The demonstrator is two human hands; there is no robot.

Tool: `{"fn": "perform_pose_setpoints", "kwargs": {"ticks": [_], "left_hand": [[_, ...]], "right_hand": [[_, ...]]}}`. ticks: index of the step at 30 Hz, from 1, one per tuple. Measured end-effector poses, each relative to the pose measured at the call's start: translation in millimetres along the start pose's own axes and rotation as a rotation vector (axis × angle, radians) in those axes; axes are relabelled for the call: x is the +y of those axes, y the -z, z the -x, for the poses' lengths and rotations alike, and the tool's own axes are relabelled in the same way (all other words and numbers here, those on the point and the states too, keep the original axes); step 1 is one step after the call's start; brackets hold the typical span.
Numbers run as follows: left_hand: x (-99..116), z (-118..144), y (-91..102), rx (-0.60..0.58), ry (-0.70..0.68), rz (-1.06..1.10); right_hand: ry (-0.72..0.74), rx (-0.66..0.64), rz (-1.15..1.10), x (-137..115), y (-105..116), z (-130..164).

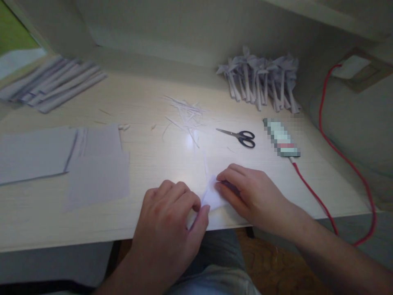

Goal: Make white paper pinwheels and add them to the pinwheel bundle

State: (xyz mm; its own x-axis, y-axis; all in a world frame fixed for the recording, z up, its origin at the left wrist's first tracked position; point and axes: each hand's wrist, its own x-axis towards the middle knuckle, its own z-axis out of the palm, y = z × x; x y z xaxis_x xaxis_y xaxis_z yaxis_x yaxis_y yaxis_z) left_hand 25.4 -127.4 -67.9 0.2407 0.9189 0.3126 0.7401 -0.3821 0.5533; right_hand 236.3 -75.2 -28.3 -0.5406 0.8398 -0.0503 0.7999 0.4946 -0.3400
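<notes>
Head view of a pale wooden bench [153, 221], read from left to right. At ten o'clock lies a row of rolled paper tubes [52, 84], blurred; below them, at nine o'clock, flat paper sheets [61, 159] overlap one another. Near the front edge, at six o'clock, the left hand [167, 223] is curled, its thumb and fingertips pinching the lower left corner of a small white paper piece [213, 196]. The right hand [250, 194], just beside it at five o'clock, presses its fingertips down on the right side of the same paper piece, which rests flat on the bench between the two hands. Above the hands, at twelve o'clock, thin paper trimmings [186, 114] lie scattered. Shut scissors [241, 136] sit at one o'clock, well apart from both hands. Behind them stands a heap of finished paper rolls with flared ends [262, 78]. At two o'clock a pixelated oblong object [281, 137] joins a red cable [322, 123].
</notes>
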Motion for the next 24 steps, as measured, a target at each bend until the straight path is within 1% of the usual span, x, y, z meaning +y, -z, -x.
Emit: {"fn": "perform_pose_setpoints", "kwargs": {"ticks": [4,12,18,24], "left_hand": [[0.3,0.5,-0.8,-0.009,0.007,-0.008],[-2.4,0.2,-1.9,-0.011,-0.009,-0.018],[1.7,-0.2,6.5,-0.098,0.019,-0.068],[2.2,0.1,7.2,-0.103,0.010,-0.072]], "right_hand": [[0.001,-0.002,0.046,-2.2,-2.7,-0.5],[-0.014,0.067,-0.009,-0.9,-12.4,1.3],[-0.011,0.120,-0.023,-2.6,-16.5,2.8],[-0.051,0.150,-0.007,-4.0,-19.8,2.0]]}}
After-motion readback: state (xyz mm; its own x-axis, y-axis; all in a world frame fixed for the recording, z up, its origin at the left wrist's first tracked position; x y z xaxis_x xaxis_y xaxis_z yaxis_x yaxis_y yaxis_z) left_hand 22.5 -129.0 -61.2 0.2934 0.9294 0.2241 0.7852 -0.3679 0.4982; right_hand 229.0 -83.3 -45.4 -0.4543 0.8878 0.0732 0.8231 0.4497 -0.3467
